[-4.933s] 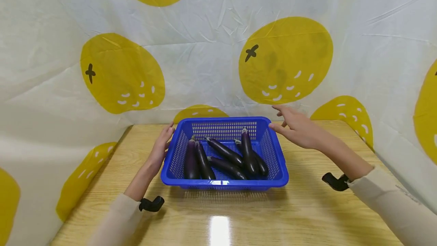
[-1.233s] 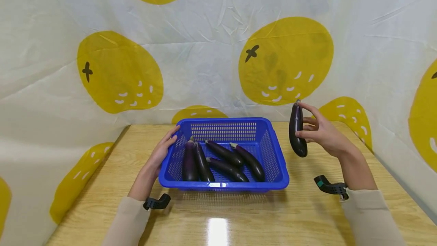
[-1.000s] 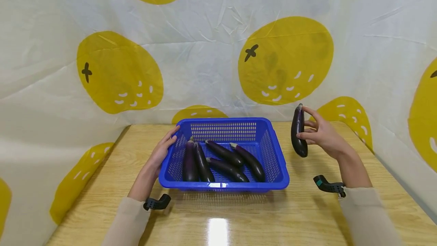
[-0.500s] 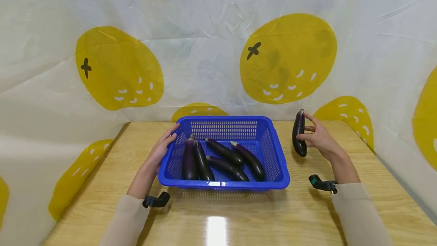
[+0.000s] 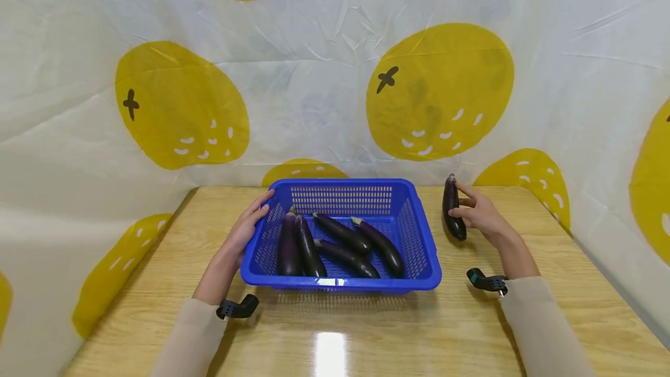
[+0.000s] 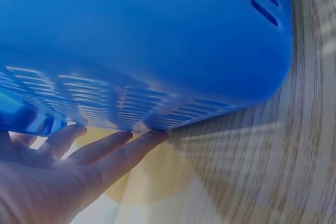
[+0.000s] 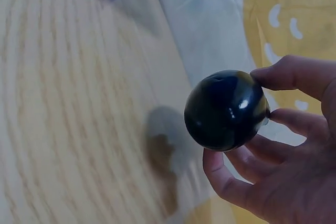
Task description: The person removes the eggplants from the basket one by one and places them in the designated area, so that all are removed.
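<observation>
My right hand (image 5: 483, 214) pinches an eggplant (image 5: 452, 208) between thumb and fingers, to the right of the blue basket (image 5: 342, 281). Its stem end points up and away. From the right wrist view, the rounded dark end of the eggplant (image 7: 224, 111) faces the camera, and a shadow lies on the table beside it. My left hand (image 5: 246, 228) rests against the basket's left side near the rim. In the left wrist view, extended fingers (image 6: 131, 153) touch the slotted outer wall. Several eggplants lie inside the basket, among them a curved one (image 5: 381, 247) on the right.
The wooden table (image 5: 419, 330) carries the basket. A white curtain (image 5: 309, 103) with yellow fruit prints hangs behind the table and along both sides. Table surface shows in front of the basket and to its right.
Over the span, my right hand has taken an eggplant out of the basket's right side. In the last second it has lowered the eggplant toward the table. My left hand stays at the basket.
</observation>
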### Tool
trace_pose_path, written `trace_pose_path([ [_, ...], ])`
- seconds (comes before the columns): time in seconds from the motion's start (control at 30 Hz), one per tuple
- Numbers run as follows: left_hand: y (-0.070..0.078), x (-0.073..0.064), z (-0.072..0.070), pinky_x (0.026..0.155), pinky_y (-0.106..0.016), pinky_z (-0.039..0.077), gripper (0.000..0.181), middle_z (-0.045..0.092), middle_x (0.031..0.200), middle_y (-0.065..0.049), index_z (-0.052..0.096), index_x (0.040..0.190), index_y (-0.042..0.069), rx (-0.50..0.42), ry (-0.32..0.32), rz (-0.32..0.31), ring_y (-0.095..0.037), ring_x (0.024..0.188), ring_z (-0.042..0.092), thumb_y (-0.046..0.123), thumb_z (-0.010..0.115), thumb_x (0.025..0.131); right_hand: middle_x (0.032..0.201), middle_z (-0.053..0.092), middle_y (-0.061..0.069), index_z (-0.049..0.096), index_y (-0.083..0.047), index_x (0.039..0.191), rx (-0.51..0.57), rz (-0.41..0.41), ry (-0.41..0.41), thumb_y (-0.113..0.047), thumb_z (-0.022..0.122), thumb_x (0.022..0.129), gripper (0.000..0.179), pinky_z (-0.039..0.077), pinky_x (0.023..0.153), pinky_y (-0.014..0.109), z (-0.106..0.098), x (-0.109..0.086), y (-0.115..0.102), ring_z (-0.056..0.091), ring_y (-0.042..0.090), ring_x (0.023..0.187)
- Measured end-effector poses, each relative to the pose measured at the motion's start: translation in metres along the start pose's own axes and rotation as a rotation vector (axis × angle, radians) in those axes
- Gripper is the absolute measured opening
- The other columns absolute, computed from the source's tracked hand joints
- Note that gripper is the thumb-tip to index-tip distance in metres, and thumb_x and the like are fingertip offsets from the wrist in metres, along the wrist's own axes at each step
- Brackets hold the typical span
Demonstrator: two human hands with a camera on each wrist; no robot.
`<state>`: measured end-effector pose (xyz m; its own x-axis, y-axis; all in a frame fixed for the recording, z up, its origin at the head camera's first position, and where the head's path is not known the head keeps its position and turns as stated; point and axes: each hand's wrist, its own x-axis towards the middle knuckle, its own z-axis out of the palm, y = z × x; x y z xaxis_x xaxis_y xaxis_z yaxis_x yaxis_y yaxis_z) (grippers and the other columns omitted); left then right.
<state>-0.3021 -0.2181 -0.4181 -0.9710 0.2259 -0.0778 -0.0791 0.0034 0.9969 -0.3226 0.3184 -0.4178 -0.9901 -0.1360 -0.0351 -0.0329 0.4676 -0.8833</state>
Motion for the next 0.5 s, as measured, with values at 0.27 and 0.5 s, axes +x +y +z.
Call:
trace_pose_path([
  [0.27,-0.0001,0.0011,-0.0009,0.107,-0.063,0.032,0.045,0.021,0.16,-0.001,0.03,0.149,0.042,0.015,0.004,-0.014,-0.038,0.141,0.03,0.038,0.035,0.104,0.149,0.027,0.035,0.01,-0.019,0.156,-0.012,0.029,-0.003,-0.018,0.06,0.094,0.08,0.047,0.065,0.03,0.0048,0.006,0.0064,0.055,0.027,0.103],
  [0.5,0.0002,0.0005,-0.0002,0.106,-0.062,0.033,0.045,0.021,0.16,-0.002,0.028,0.149,0.041,0.027,0.001,-0.001,-0.038,0.141,0.031,0.037,0.034,0.105,0.15,0.026,0.034,0.012,-0.014,0.156,-0.048,0.032,-0.006,-0.02,0.056,0.097,0.073,0.047,0.073,0.028,0.0046,0.0086,0.008,0.052,0.031,0.111],
])
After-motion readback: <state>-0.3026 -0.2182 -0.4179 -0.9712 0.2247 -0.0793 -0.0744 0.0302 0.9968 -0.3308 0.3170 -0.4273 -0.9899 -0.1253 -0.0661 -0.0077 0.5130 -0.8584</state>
